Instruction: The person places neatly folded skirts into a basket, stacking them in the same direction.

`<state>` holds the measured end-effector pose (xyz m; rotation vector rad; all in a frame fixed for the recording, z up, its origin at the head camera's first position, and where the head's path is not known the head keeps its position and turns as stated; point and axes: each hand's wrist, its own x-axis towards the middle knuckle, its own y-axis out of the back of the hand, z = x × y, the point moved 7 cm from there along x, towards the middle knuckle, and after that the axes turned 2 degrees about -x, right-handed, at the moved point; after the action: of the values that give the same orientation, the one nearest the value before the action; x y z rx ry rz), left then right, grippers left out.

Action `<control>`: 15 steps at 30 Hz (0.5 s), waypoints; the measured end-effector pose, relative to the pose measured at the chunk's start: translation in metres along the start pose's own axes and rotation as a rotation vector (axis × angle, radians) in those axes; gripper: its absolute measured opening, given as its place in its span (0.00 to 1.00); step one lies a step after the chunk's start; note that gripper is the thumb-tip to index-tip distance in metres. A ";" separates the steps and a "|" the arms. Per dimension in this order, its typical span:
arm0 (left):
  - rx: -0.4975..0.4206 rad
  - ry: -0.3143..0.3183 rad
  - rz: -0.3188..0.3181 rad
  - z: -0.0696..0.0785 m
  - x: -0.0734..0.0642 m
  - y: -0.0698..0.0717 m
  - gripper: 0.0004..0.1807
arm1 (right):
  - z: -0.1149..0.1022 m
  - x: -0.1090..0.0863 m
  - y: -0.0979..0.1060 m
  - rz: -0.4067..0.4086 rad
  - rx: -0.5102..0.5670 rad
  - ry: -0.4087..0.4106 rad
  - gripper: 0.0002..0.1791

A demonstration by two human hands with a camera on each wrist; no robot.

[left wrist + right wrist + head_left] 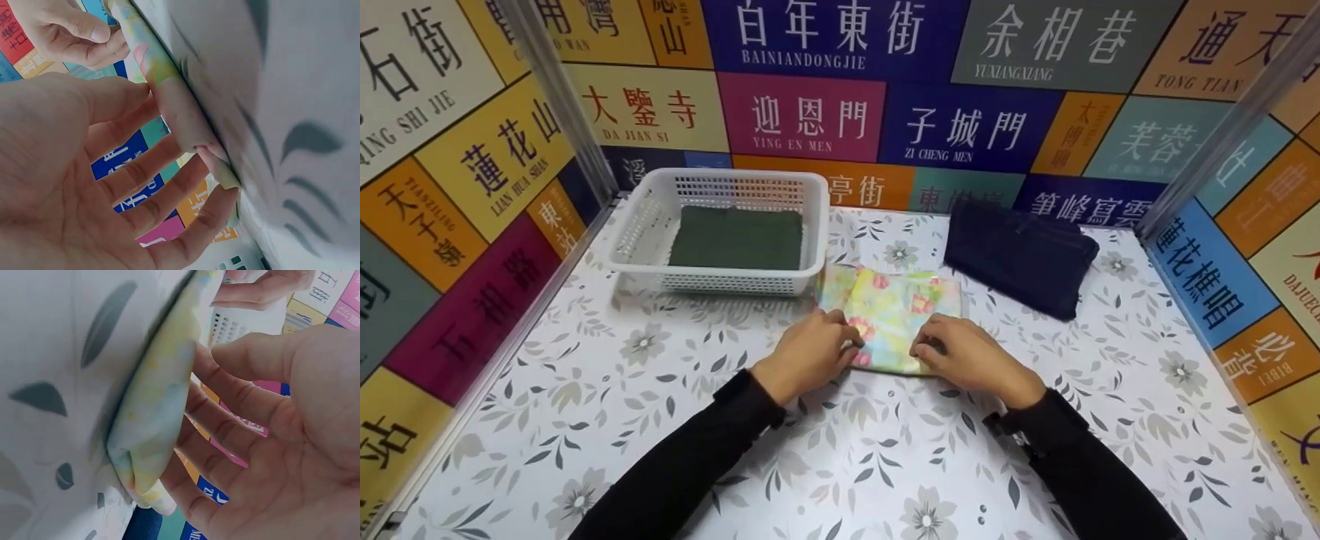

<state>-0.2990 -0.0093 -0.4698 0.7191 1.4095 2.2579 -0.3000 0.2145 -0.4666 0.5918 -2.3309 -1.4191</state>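
A folded piece of floral cloth (885,322) in yellow, pink and pale blue lies flat on the table, its near edge rounded by a fold. My left hand (812,346) rests its fingertips on the left part of that cloth; in the left wrist view the fingers (194,216) are spread and fairly straight along the folded edge, thumb tip beside it. On the right part, my right hand (976,354) touches the top with its fingertips. The right wrist view shows these fingers (225,424) long and slightly bent, the thumb near the index finger.
A white plastic basket (619,261) stands at the back left, with a folded dark green cloth (739,238) inside. Folded dark navy trousers (1020,259) lie at the back right. Panels (810,116) printed with street names enclose the floral-patterned table (840,465) at the back and sides.
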 end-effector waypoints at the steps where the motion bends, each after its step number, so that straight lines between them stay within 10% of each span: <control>1: 0.002 0.000 0.004 0.002 -0.003 0.000 0.09 | -0.002 -0.002 0.001 0.001 -0.004 0.007 0.08; 15: 0.029 0.037 -0.006 0.020 -0.030 0.001 0.10 | -0.014 -0.022 0.003 -0.023 0.082 0.007 0.07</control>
<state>-0.2631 -0.0124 -0.4683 0.6837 1.4626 2.2615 -0.2750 0.2169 -0.4598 0.6469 -2.3931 -1.3341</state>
